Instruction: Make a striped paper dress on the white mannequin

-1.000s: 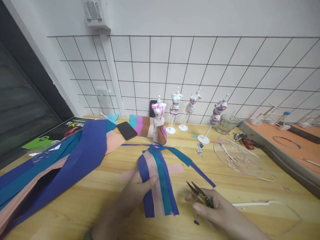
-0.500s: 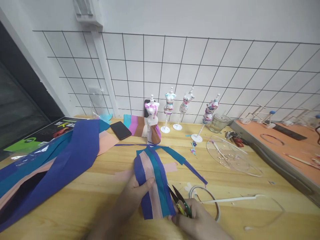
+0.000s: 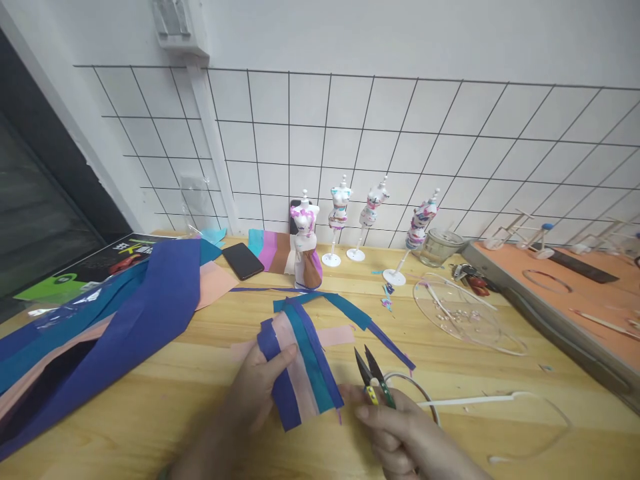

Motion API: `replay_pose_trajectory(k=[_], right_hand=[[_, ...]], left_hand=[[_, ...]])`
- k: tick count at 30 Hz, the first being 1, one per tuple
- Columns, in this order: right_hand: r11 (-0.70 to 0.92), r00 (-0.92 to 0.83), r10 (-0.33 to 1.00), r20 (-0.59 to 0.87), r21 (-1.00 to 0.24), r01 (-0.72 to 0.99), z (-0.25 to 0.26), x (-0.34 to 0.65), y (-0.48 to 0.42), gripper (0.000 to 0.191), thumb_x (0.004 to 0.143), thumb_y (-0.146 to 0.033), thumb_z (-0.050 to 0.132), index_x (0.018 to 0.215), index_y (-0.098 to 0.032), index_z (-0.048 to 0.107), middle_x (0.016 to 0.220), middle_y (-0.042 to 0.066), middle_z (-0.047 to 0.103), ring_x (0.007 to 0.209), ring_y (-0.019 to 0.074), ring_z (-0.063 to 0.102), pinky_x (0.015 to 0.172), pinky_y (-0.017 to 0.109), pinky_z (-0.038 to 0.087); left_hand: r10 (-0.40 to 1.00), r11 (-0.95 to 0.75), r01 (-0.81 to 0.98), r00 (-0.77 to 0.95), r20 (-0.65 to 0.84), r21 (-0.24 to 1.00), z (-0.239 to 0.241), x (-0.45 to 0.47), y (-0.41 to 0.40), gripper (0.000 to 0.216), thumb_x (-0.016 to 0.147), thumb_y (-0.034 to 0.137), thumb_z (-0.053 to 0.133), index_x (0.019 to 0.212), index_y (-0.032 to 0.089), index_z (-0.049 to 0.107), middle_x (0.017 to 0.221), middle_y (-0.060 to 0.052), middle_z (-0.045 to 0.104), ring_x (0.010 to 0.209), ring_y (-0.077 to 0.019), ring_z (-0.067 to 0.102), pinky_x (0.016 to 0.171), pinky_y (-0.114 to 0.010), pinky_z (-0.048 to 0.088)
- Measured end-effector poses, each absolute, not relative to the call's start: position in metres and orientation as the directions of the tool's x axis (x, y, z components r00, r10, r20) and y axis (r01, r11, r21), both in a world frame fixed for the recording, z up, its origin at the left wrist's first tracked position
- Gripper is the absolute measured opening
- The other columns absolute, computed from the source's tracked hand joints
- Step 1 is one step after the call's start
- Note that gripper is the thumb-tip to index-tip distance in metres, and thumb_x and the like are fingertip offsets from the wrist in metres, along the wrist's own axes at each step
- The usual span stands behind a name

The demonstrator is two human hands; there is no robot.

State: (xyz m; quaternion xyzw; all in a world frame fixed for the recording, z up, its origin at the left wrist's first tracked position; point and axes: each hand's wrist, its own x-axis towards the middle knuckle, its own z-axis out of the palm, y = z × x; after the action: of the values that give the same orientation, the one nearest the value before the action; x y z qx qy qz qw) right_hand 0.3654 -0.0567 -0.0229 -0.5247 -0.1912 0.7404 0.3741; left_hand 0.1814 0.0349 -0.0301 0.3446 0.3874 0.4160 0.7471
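Note:
My left hand [image 3: 255, 393] pinches a striped paper piece [image 3: 297, 363] of blue, pink and teal bands, thumb on top, lifting its near end off the wooden table [image 3: 150, 413]. My right hand [image 3: 400, 433] is closed round small thread snips [image 3: 373, 377] with black blades pointing up and apart, just right of the striped piece. Teal and blue paper strips [image 3: 360, 317] trail away behind it. A small mannequin [image 3: 306, 243] in a brown paper skirt stands beyond.
Large blue, teal and pink paper sheets [image 3: 110, 327] cover the left. A black phone [image 3: 243, 261], three decorated mannequins [image 3: 367, 220], a glass jar [image 3: 437, 247], a clear plate [image 3: 467, 313] and an orange tray [image 3: 570, 293] lie further back and right. A white wire loop [image 3: 480, 400] lies near my right hand.
My left hand shifted the striped piece left and tilted it. My right hand drew the snips away from its edge and raised them, blades apart.

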Motion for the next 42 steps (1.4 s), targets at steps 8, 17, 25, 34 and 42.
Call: replay_pose_trajectory(k=[8,17,25,34,42], right_hand=[[-0.512,-0.158,0.858,-0.488,-0.829,-0.223,-0.039,0.351,-0.055,0.049,0.061,-0.06,0.072,0.06,-0.021,0.042,0.031,-0.016,0.024,0.025,0.0011,0.013,0.028,0.018,0.007],[-0.333,-0.106,0.943,-0.317,-0.92,-0.208,-0.051,0.344,-0.052,0.053,0.061,-0.056,0.073,0.048,-0.02,0.037,0.045,-0.009,0.031,0.042,0.0044,0.027,0.041,0.018,0.024],[-0.423,-0.084,0.888,-0.453,-0.873,0.244,-0.01,0.374,-0.064,0.051,0.08,-0.064,0.05,0.101,-0.022,0.068,0.088,0.004,0.064,0.091,0.0215,0.056,0.08,0.028,0.045],[-0.395,-0.182,0.795,-0.579,-0.721,0.569,0.0,0.398,-0.067,0.054,0.086,-0.066,0.034,0.087,-0.026,0.07,0.083,0.003,0.06,0.074,0.0178,0.053,0.073,0.028,0.044],[-0.403,-0.201,0.779,-0.594,-0.72,0.564,-0.007,0.389,-0.067,0.054,0.082,-0.067,0.042,0.085,-0.023,0.072,0.066,-0.001,0.053,0.061,0.013,0.046,0.058,0.021,0.039]], left_hand=[[0.842,0.446,-0.2,0.426,-0.332,0.873,-0.031,0.184,0.028,0.038,0.069,0.03,0.074,0.102,0.014,0.064,0.093,-0.01,0.075,0.092,-0.0294,0.068,0.085,-0.041,0.051],[0.714,0.529,-0.176,0.621,-0.324,0.83,-0.031,0.19,0.02,0.056,0.06,0.031,0.081,0.11,0.012,0.063,0.103,-0.016,0.072,0.096,-0.0342,0.066,0.082,-0.045,0.052],[0.778,0.485,-0.172,0.532,-0.334,0.857,-0.027,0.177,0.031,0.06,0.064,0.022,0.078,0.12,0.016,0.057,0.11,-0.012,0.07,0.105,-0.0312,0.063,0.092,-0.045,0.049],[0.776,0.39,-0.028,0.548,-0.312,0.92,-0.02,0.17,0.032,0.051,0.065,0.022,0.075,0.115,0.019,0.062,0.105,-0.01,0.073,0.103,-0.0325,0.064,0.089,-0.047,0.05],[0.728,0.377,0.001,0.618,-0.297,0.926,-0.019,0.169,0.03,0.054,0.065,0.018,0.073,0.117,0.02,0.061,0.11,-0.011,0.07,0.111,-0.0342,0.058,0.093,-0.048,0.046]])
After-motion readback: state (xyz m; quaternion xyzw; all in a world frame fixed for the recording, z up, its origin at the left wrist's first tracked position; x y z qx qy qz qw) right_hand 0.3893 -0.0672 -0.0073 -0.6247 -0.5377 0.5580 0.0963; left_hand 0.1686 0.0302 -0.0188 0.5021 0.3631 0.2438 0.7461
